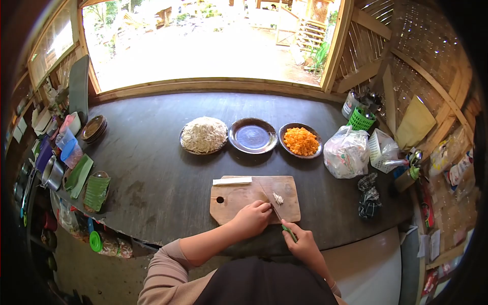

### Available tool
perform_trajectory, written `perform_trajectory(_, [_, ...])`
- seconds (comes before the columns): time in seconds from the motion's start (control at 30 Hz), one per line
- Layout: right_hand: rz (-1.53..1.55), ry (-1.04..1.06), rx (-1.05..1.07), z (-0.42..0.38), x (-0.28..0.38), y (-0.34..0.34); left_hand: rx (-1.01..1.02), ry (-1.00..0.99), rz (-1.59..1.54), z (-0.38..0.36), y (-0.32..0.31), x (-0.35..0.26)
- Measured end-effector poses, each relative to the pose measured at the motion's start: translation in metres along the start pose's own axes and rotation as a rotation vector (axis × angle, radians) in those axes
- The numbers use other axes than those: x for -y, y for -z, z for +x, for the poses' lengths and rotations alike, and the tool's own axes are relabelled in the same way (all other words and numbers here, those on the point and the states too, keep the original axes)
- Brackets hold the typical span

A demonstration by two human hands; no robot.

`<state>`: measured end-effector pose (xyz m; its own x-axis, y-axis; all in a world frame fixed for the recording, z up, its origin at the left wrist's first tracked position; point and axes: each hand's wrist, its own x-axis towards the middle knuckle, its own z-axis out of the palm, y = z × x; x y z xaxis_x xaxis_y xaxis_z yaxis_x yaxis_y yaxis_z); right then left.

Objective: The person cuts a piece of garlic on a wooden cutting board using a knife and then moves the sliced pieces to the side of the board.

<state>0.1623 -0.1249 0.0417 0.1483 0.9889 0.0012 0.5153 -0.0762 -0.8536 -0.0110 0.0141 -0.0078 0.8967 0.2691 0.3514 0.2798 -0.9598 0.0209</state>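
My right hand (303, 243) is wrapped round the green handle of a knife (275, 207), its blade slanting up and left over a wooden cutting board (235, 203). Beside the blade, my left hand (254, 217) rests on the board with fingers curled down; whatever they hold is hidden beneath them. Just right of the blade lies a small heap of thin white shreds (278, 199). A long white strip (232, 181) lies along the board's far left edge.
Behind the board stand a plate of white shreds (204, 134), a bare dark plate (253, 136) and a plate of chopped orange pieces (301, 142). To the right are a plastic bag (347, 152), a checked cloth (369, 195) and a green basket (361, 119). Stacked plates (94, 129) stand left.
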Motion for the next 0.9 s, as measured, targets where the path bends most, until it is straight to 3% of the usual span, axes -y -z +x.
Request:
perform_trajectory(0.17, [-0.009,0.055,-0.035,0.004,-0.004,-0.005,-0.088,0.115,-0.124,-0.002,-0.006,-0.001])
perform_trajectory(0.5, [0.013,0.179,-0.076,0.017,-0.009,-0.011,-0.045,0.092,-0.096,-0.004,-0.014,-0.001])
perform_trajectory(0.63, [-0.033,0.164,-0.063,0.005,-0.002,-0.002,-0.064,0.141,-0.125,-0.003,-0.009,-0.003])
perform_trajectory(0.8, [0.000,-0.039,0.012,-0.002,0.005,0.005,-0.058,0.124,-0.098,-0.003,-0.009,-0.003])
perform_trajectory(0.9, [0.005,0.067,-0.026,0.001,-0.004,0.000,-0.076,0.123,-0.093,-0.003,-0.010,-0.003])
